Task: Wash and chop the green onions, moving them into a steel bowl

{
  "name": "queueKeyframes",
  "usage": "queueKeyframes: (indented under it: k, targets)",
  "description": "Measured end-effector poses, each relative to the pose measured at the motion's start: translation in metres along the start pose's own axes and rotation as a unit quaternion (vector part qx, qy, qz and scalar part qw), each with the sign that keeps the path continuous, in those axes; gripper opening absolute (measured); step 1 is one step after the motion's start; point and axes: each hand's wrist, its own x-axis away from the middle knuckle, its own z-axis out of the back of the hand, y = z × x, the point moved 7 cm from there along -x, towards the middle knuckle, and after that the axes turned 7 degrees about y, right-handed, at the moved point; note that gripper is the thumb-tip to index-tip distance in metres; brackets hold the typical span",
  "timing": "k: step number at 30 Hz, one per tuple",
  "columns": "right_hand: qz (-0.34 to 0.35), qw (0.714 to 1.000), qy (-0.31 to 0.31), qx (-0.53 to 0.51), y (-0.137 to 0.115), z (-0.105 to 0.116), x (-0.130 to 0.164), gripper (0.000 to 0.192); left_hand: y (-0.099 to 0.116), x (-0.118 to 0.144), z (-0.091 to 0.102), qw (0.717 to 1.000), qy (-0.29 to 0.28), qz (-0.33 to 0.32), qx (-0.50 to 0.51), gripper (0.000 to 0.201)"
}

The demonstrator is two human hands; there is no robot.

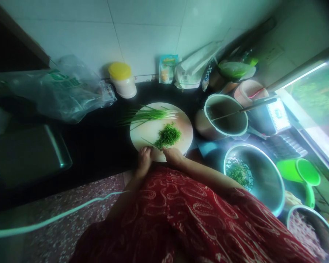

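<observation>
A round cutting board [185, 128] is seen on a dark table [98, 142]. A pile of chopped chives [168, 136] lies near the board's front edge, with uncut chives [148, 114] laid across the back. The left hand [144, 160] and right hand [173, 155] are placed at the near rim, just beside the pile; whether they are clenched or grasping anything cannot be told. A steel bowl [263, 175] sits to the right.
</observation>
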Motion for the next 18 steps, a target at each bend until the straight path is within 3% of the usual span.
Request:
queueKeyframes:
  k: [7, 13, 18]
  targets:
    - [-0.005, 1.000, -0.009, 0.006, -0.004, -0.002, -0.001, 0.034, -0.001, -0.001, -0.001, 0.999, -0.037, 0.020, -0.010, 0.025]
    - [0.006, 1.000, -0.011, 0.012, -0.004, 0.000, 0.000, 0.035, -0.004, 0.001, 0.009, 1.000, -0.002, 0.026, -0.012, 0.023]
    - [0.000, 1.000, -0.023, 0.009, -0.006, -0.004, 0.001, 0.034, -0.003, 0.002, 0.006, 0.999, -0.031, 0.014, -0.020, 0.026]
